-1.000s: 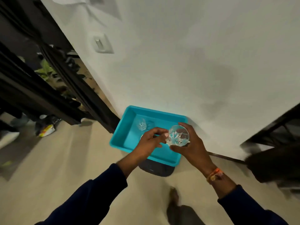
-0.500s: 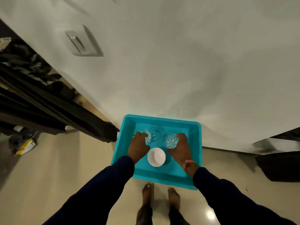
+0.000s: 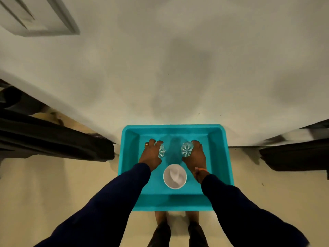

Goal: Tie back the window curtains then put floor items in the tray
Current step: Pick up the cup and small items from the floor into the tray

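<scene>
Each hand (image 3: 150,155) (image 3: 195,154) grips a glass (image 3: 161,150) (image 3: 186,148) inside the tray (image 3: 220,157).

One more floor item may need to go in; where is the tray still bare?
The tray is bare along its far wall, in both near corners, and between the glasses. It is crowded mid-tray: left hand on left glass, right hand on right glass, white bowl nearer.

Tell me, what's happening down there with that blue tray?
A person is bending over a turquoise tray on the floor by the wall. The left hand grips one clear glass and the right hand grips another glass, both inside the tray at its far end. A white bowl sits in the tray between the wrists. Dark curtains hang at the left.
</scene>
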